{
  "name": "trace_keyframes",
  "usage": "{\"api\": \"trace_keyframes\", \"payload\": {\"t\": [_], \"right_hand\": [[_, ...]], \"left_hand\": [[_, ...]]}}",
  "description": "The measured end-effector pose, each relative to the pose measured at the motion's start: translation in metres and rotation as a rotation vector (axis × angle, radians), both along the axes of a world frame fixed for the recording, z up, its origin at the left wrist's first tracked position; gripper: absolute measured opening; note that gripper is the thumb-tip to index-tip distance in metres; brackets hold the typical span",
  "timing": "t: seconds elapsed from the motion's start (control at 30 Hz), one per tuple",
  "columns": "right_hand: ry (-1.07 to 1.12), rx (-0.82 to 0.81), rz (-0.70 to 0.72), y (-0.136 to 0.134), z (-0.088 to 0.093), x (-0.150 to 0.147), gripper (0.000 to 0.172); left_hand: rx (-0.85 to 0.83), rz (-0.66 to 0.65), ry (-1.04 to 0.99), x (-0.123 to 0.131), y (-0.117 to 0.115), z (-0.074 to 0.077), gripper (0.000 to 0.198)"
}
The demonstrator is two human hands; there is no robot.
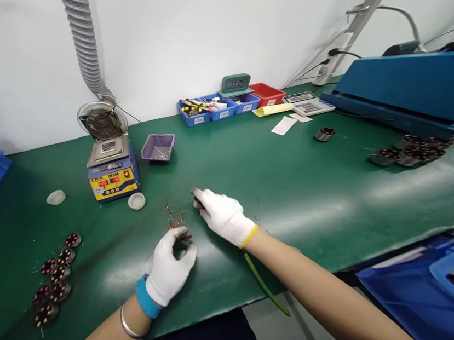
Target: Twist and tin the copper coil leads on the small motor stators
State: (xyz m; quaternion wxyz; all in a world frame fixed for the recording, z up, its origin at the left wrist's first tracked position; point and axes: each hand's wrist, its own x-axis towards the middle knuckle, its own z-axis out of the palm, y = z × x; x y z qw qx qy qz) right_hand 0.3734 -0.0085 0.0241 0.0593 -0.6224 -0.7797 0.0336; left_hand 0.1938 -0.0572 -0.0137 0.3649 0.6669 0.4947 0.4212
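Observation:
My right hand (221,213), in a white glove with a yellow hem, is closed around a small round motor stator (197,203). Only a bit of its metal side and dark top shows past the fingers. In a white glove with a blue wristband, my left hand (171,268) is held low over the green bench, fingers curled and thumb apart, with nothing visible between them. Just beyond its fingertips lies a loose pile of copper wire clippings (176,220). Several more stators (60,273) with wound tops stand in a cluster at the left.
A yellow-fronted solder pot (113,181) stands at left under a ducted hood (103,120), beside a purple tray (158,148). Blue bins (194,117), a clock (236,84) and a calculator (311,106) line the wall. More stators (413,154) sit right, near a blue machine (419,89).

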Motion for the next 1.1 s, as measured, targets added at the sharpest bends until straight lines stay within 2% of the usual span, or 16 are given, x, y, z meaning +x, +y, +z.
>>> {"api": "trace_keyframes", "payload": {"t": [0.1, 0.2, 0.27, 0.33, 0.4, 0.47, 0.53, 0.6, 0.67, 0.73, 0.8, 0.9, 0.97, 1.1], "right_hand": [[0.033, 0.030, 0.210, -0.047, -0.008, -0.003, 0.044], [0.073, 0.128, 0.407, -0.090, -0.023, 0.001, 0.046], [0.147, 0.216, 0.412, -0.109, -0.031, 0.009, 0.047], [0.202, 0.271, 0.295, -0.117, -0.036, 0.023, 0.052], [0.181, 0.268, 0.123, -0.118, -0.040, 0.040, 0.065], [0.113, 0.221, 0.009, -0.115, -0.041, 0.057, 0.070], [0.054, 0.195, -0.040, -0.111, -0.040, 0.068, 0.062], [0.013, 0.206, -0.079, -0.109, -0.036, 0.069, 0.055], [0.033, 0.212, -0.080, -0.108, -0.032, 0.057, 0.054], [0.146, 0.189, -0.014, -0.109, -0.031, 0.036, 0.057], [0.295, 0.185, 0.021, -0.109, -0.037, 0.012, 0.054], [0.434, 0.257, -0.049, -0.105, -0.051, -0.013, 0.039], [0.485, 0.293, -0.074, -0.101, -0.059, -0.017, 0.034], [0.527, 0.298, -0.029, -0.098, -0.065, -0.011, 0.034]], "left_hand": [[0.113, -0.067, 0.044, -0.008, -0.003, 0.005, 0.050], [0.238, -0.306, 0.283, -0.015, -0.010, 0.014, 0.083], [0.279, -0.454, 0.475, -0.018, -0.014, 0.019, 0.089], [0.320, -0.513, 0.607, -0.017, -0.019, 0.021, 0.081], [0.409, -0.468, 0.689, -0.012, -0.021, 0.017, 0.058], [0.517, -0.389, 0.739, -0.007, -0.020, 0.011, 0.033], [0.597, -0.350, 0.753, -0.002, -0.018, 0.006, 0.018], [0.640, -0.350, 0.736, 0.000, -0.016, 0.005, 0.011], [0.661, -0.353, 0.713, 0.001, -0.015, 0.007, 0.008], [0.662, -0.350, 0.711, 0.002, -0.017, 0.010, 0.010], [0.650, -0.353, 0.716, 0.003, -0.020, 0.013, 0.012], [0.563, -0.363, 0.672, 0.004, -0.021, 0.016, 0.013], [0.387, -0.357, 0.559, 0.004, -0.017, 0.018, 0.014], [-0.110, -0.252, 0.182, 0.004, -0.007, 0.018, 0.015]]}}
